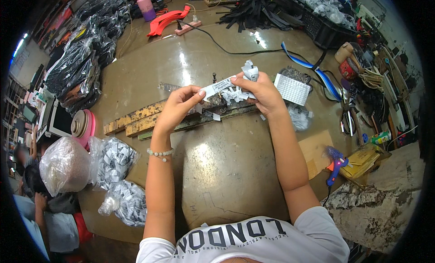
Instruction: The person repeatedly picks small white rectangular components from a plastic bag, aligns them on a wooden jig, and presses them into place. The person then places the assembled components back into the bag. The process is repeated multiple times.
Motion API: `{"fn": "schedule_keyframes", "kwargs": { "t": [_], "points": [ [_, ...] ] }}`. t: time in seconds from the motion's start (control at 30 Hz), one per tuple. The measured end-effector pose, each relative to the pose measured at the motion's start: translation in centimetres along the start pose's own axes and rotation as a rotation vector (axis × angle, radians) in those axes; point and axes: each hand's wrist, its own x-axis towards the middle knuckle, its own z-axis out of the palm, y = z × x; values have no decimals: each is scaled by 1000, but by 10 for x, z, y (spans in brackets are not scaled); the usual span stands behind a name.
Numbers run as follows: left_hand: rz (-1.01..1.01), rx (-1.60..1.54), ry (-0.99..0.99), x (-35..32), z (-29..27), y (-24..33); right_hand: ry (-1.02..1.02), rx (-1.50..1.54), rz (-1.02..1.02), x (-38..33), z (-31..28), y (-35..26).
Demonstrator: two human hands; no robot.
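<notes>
Left hand (177, 104) pinches the left end of a white label strip (218, 86) between thumb and fingers; right hand (260, 93) grips the strip's right end and also clutches a bunch of white labels (235, 94), more sticking up above the fingers; both hands closed on the strip, held just above the table near its middle; bead bracelet (160, 153) on the left wrist.

Under the hands, wooden slats (136, 120) lie across a worn, shiny brown table (217, 158); a small white grid card (292, 89) just right of the right hand, on a pile of dark scraps; a clear bag of labels (300, 118) below it.

Near left: clear plastic bags of grey-white labels (118, 159) and (131, 202), a puffy clear bag (65, 165), a spool with pink rim (83, 124); far left, black glossy bags (86, 59) stacked along the edge.

Far: pink bottle (146, 5), red plastic piece (165, 21), power strip (188, 27) with black cable, heap of black strips (256, 11), black crate (324, 22) with clear packets inside.

Right: blue-white strap (317, 72), blue glue gun (336, 162), cardboard piece (315, 149), yellow packet (362, 159), green-capped tube (379, 137), cluttered shelf of tools; room is a crowded workshop; another person sits at far lower left.
</notes>
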Motion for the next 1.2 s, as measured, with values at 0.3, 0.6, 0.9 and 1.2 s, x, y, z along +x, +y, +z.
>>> {"fn": "schedule_keyframes", "kwargs": {
  "t": [0.3,0.6,0.9,1.2],
  "points": [
    [-107,87,70,6,8,-2,41,-191,-32,13,-19,12],
    [-140,97,23,29,2,-33,153,-181,183,20,-28,27],
    [-133,226,40,32,7,-46,148,-227,251,27,-38,41],
    [-55,356,65,32,9,-53,100,-217,273,33,-43,58]
  ]
}}
